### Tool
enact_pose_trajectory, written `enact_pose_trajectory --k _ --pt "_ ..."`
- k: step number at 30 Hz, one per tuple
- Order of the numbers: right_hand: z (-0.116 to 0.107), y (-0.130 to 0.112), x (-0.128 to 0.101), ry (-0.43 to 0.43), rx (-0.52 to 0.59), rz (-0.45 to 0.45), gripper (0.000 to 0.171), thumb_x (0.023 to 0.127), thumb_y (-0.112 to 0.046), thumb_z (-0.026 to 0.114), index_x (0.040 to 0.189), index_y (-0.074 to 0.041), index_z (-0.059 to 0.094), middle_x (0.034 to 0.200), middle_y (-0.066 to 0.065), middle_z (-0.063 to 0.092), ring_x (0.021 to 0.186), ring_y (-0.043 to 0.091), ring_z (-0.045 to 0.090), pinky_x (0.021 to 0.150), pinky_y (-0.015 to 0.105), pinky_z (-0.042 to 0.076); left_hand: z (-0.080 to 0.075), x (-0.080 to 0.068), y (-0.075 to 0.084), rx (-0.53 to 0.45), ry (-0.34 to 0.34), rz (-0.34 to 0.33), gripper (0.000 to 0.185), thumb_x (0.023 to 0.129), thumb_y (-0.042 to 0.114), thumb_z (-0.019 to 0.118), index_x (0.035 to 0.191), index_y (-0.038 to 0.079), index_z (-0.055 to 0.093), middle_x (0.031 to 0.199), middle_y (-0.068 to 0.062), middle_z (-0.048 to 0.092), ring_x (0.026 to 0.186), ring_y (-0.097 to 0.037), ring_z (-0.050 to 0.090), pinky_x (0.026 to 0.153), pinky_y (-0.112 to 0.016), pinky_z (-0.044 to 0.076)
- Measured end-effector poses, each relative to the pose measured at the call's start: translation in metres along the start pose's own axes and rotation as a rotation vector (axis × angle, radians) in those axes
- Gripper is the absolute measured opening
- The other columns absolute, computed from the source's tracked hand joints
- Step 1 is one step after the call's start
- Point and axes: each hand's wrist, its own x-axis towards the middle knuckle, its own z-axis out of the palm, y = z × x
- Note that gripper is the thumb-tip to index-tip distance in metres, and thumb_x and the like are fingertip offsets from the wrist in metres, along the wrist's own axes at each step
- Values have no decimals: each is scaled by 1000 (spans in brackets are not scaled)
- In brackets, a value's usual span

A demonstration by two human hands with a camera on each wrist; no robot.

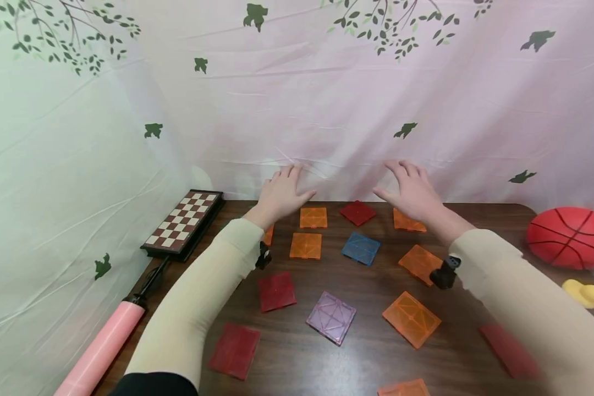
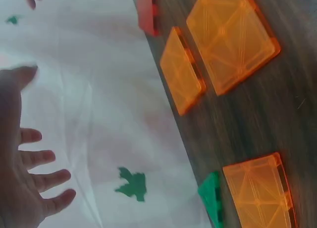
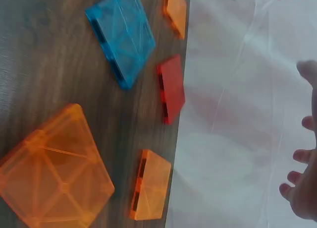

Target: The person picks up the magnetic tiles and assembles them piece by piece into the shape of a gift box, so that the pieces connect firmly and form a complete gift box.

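Observation:
Both hands hang in the air over the far side of the table, holding nothing. My left hand [image 1: 281, 195] has its fingers spread, above two orange square tiles [image 1: 313, 218]. My right hand [image 1: 412, 190] is likewise spread, over another orange tile [image 1: 408, 221]. Between the hands lie a red tile [image 1: 357, 213] and a blue tile [image 1: 361, 248]. Nearer are a purple tile [image 1: 331, 318], red tiles [image 1: 277, 291] and more orange tiles [image 1: 412, 319], all flat and translucent. In the left wrist view, a green tile [image 2: 212, 199] lies at the table's edge.
A chessboard box [image 1: 183, 223] sits at the far left, with a pink pump-like tube [image 1: 101, 352] in front of it. On the right are a red basketball-patterned ball [image 1: 571, 237] and a yellow rubber duck [image 1: 584, 293]. A white leaf-print curtain [image 1: 297, 99] hangs behind the table.

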Motion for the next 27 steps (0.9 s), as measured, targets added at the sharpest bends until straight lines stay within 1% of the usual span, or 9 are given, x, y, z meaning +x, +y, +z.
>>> enact_pose_trajectory --k 2,5,8,10,13,18,22,25,27 --pt "-1 -3 -10 31 73 -32 77 101 -53 56 158 -6 34 157 27 28 144 50 17 111 68 20 -2 -9 2 -8 43 52 71 102 53 53 157 12 35 155 -12 42 136 -33 45 107 -52 42" --pt "0 -7 -33 50 181 -69 65 103 -41 59 151 -1 42 147 28 40 138 48 27 107 65 26 -2 -29 8 -31 74 126 50 102 37 59 142 8 53 136 -10 58 112 -26 61 89 -41 53" --pt "4 -10 -61 41 247 -109 55 103 -32 63 145 0 49 137 26 49 128 45 39 101 62 35 -1 -55 16 -97 60 188 25 100 27 64 118 11 63 114 -5 65 87 -19 62 72 -35 53" --pt "9 -11 -80 17 276 -121 51 101 -28 66 142 -1 52 132 23 52 123 43 46 97 61 41 1 -73 21 -149 22 229 14 99 24 66 106 12 64 105 -3 66 83 -16 60 70 -33 53" --pt "16 -12 -107 -31 302 -124 48 100 -27 69 139 -4 54 130 18 57 118 40 54 95 60 46 7 -99 28 -201 -46 319 11 96 20 70 101 11 65 103 -3 67 91 -14 62 78 -33 54" --pt "29 -10 -144 -69 292 -101 45 96 -25 74 133 -5 59 125 15 63 109 35 62 89 57 52 23 -132 34 -247 -224 498 23 93 19 75 112 8 67 112 -1 65 104 -15 62 91 -31 52" --pt "42 -4 -168 -84 241 -77 46 91 -28 80 127 -5 62 118 10 66 105 33 64 86 55 53 43 -149 36 -258 -380 609 36 91 19 77 124 11 67 135 -2 58 127 -15 53 107 -29 41" --pt "50 2 -183 -112 177 -33 53 86 -40 82 124 -7 65 118 8 64 107 34 62 86 56 51 56 -156 37 -243 -437 696 47 90 21 78 134 14 63 150 -5 48 142 -20 40 115 -30 31" --pt "54 5 -193 -132 134 -11 60 82 -49 83 122 -8 66 116 8 63 105 33 61 83 56 51 62 -159 38 -223 -454 745 52 90 21 78 138 15 60 155 -7 43 147 -25 34 118 -31 27"
